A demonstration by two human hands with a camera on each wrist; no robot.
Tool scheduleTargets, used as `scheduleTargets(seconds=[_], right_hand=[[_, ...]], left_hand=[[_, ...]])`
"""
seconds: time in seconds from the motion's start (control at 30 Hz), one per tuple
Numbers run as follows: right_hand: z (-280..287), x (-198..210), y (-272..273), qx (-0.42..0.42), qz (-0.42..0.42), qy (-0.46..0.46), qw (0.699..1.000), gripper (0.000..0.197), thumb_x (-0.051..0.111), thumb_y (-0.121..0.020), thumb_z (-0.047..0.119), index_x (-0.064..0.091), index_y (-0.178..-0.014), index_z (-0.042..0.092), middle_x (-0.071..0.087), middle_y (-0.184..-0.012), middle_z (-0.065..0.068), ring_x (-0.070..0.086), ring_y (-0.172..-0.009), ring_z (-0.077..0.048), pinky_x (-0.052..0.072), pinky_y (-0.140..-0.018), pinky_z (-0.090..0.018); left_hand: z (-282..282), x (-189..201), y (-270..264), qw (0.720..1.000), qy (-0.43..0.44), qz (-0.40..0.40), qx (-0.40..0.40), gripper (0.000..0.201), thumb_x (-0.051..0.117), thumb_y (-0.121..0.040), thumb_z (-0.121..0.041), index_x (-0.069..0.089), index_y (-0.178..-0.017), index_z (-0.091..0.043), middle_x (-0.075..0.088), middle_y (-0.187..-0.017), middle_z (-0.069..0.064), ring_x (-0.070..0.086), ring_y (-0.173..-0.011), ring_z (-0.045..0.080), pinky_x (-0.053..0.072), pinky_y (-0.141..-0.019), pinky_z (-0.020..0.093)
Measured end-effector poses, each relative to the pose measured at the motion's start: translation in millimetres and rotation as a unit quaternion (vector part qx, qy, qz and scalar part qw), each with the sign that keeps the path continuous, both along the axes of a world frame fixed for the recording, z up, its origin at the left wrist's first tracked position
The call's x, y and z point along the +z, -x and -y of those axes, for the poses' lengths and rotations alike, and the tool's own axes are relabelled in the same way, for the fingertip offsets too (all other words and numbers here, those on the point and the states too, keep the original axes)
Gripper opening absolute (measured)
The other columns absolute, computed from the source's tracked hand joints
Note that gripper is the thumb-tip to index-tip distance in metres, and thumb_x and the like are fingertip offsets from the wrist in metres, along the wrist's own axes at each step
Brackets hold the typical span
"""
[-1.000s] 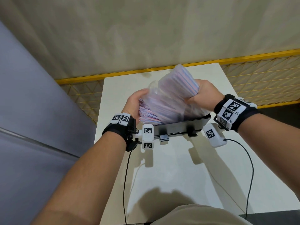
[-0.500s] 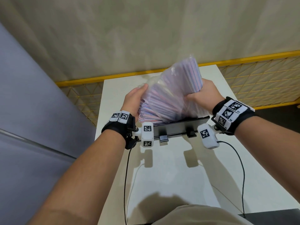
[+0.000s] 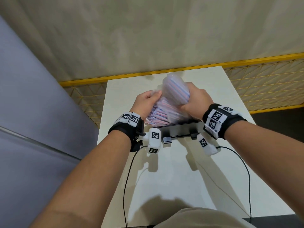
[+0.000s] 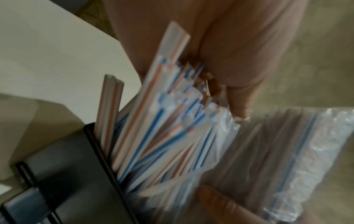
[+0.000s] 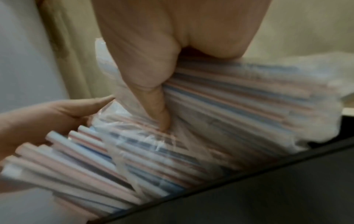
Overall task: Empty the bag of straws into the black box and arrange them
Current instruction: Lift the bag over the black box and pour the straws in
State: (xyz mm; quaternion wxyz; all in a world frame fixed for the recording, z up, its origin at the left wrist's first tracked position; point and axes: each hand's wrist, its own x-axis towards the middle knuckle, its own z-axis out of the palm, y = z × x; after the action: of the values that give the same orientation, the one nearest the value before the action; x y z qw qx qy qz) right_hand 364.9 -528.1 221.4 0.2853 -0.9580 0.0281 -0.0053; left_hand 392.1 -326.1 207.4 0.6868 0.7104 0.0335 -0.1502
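A clear plastic bag [image 3: 175,89] of striped straws is tipped up over the black box [image 3: 181,131], closed end high. My right hand [image 3: 195,100] grips the bag's upper part, its thumb [image 5: 155,104] dug into the plastic [image 5: 249,97]. Pink, blue and white straws [image 3: 158,115] slide out of the bag's mouth into the box [image 4: 76,174]. My left hand [image 3: 147,102] curls round those loose straws [image 4: 162,128] at the mouth, and its fingertips [image 4: 239,109] touch the bag's edge. The box's inside is mostly hidden by the straws [image 5: 67,159].
The box stands mid-way back on a white table [image 3: 172,178]. Yellow mesh panels [image 3: 263,84] run behind and beside the table's far edge, below a beige wall. A grey surface [image 3: 32,112] lies on the left. Two black cables [image 3: 246,178] trail over the table's near part.
My right hand has tipped the bag steeper and swung its closed end left. The hands have come closer together, and more straws stick out of the bag's mouth.
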Motion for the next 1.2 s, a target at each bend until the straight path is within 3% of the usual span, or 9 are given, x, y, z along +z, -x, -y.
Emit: scheduleTargets(seconds=[0.1, 0.2, 0.37, 0.53, 0.63, 0.77, 0.93, 1.07, 1.2], right_hand=[[6, 1, -1, -0.017, 0.018, -0.026, 0.999, 0.05, 0.07, -0.075, 0.015, 0.053, -0.122, 0.018, 0.063, -0.098, -0.012, 0.06, -0.086, -0.034, 0.044, -0.07, -0.03], [14, 3, -3, -0.026, 0.027, -0.076, 0.996, 0.046, 0.072, -0.073, 0.012, 0.057, -0.116, 0.019, 0.062, -0.096, -0.008, 0.057, -0.084, -0.029, 0.039, -0.063, -0.026], [22, 9, -9, -0.028, 0.032, -0.07, 0.997, 0.044, 0.075, -0.072, 0.013, 0.058, -0.112, 0.018, 0.06, -0.094, -0.005, 0.055, -0.083, -0.027, 0.035, -0.058, -0.023], [15, 13, -10, -0.01, 0.007, -0.073, 0.997, 0.037, 0.077, -0.071, 0.013, 0.054, -0.099, 0.019, 0.06, -0.092, -0.006, 0.057, -0.083, -0.028, 0.039, -0.062, -0.027], [9, 14, -10, 0.008, -0.006, -0.055, 0.998, 0.035, 0.075, -0.072, 0.012, 0.054, -0.099, 0.017, 0.062, -0.093, -0.008, 0.058, -0.083, -0.03, 0.041, -0.067, -0.029], [1, 14, -7, 0.059, -0.02, 0.062, 0.996, 0.037, 0.064, -0.077, 0.013, 0.051, -0.111, 0.014, 0.061, -0.09, -0.011, 0.06, -0.082, -0.036, 0.044, -0.067, -0.032], [-4, 18, -9, 0.041, -0.016, 0.061, 0.997, 0.039, 0.065, -0.077, 0.013, 0.05, -0.113, 0.015, 0.06, -0.089, -0.009, 0.058, -0.08, -0.034, 0.044, -0.066, -0.031], [-2, 16, -10, 0.005, 0.001, -0.014, 1.0, 0.041, 0.067, -0.074, 0.012, 0.056, -0.114, 0.016, 0.064, -0.095, -0.01, 0.059, -0.084, -0.032, 0.049, -0.071, -0.032], [7, 10, -11, 0.004, -0.002, -0.004, 1.0, 0.043, 0.069, -0.074, 0.013, 0.057, -0.115, 0.016, 0.063, -0.095, -0.008, 0.057, -0.083, -0.031, 0.042, -0.069, -0.029]], left_hand=[[-6, 1, -2, 0.999, 0.031, -0.029, 0.031, 0.044, 0.073, -0.092, -0.045, 0.069, -0.111, -0.005, 0.076, -0.106, 0.02, 0.074, -0.098, 0.038, 0.055, -0.096, 0.051], [-14, 1, -1, 0.991, 0.094, -0.08, 0.052, 0.038, 0.064, -0.097, -0.048, 0.066, -0.112, -0.014, 0.077, -0.096, 0.01, 0.073, -0.08, 0.028, 0.057, -0.081, 0.039], [-24, -9, 0, 0.98, 0.134, -0.113, 0.093, 0.053, 0.057, -0.097, -0.054, 0.066, -0.125, -0.01, 0.071, -0.102, 0.009, 0.069, -0.087, 0.027, 0.055, -0.08, 0.037], [-17, -10, -2, 0.992, 0.093, -0.057, 0.059, 0.036, 0.08, -0.079, -0.031, 0.072, -0.108, -0.011, 0.074, -0.107, 0.013, 0.071, -0.097, 0.031, 0.055, -0.092, 0.042], [-9, -8, -5, 1.0, 0.01, 0.001, 0.025, 0.021, 0.078, -0.083, -0.004, 0.073, -0.102, -0.014, 0.076, -0.1, 0.011, 0.072, -0.092, 0.027, 0.058, -0.095, 0.049], [0, -2, -8, 0.997, -0.044, 0.05, 0.039, 0.035, 0.071, -0.079, 0.008, 0.072, -0.1, -0.019, 0.076, -0.103, 0.012, 0.072, -0.096, 0.032, 0.06, -0.093, 0.053], [-2, -1, -10, 0.996, -0.026, 0.051, 0.061, 0.028, 0.069, -0.08, 0.002, 0.074, -0.103, -0.014, 0.075, -0.107, 0.02, 0.072, -0.101, 0.041, 0.06, -0.091, 0.053], [-12, 1, -6, 0.998, 0.016, 0.006, 0.061, 0.017, 0.072, -0.091, -0.017, 0.073, -0.102, -0.004, 0.073, -0.092, 0.013, 0.07, -0.078, 0.026, 0.056, -0.075, 0.036], [-25, -7, 5, 0.982, 0.107, -0.12, 0.098, 0.031, 0.062, -0.098, -0.041, 0.068, -0.107, -0.012, 0.065, -0.085, 0.006, 0.063, -0.067, 0.022, 0.047, -0.066, 0.031]])
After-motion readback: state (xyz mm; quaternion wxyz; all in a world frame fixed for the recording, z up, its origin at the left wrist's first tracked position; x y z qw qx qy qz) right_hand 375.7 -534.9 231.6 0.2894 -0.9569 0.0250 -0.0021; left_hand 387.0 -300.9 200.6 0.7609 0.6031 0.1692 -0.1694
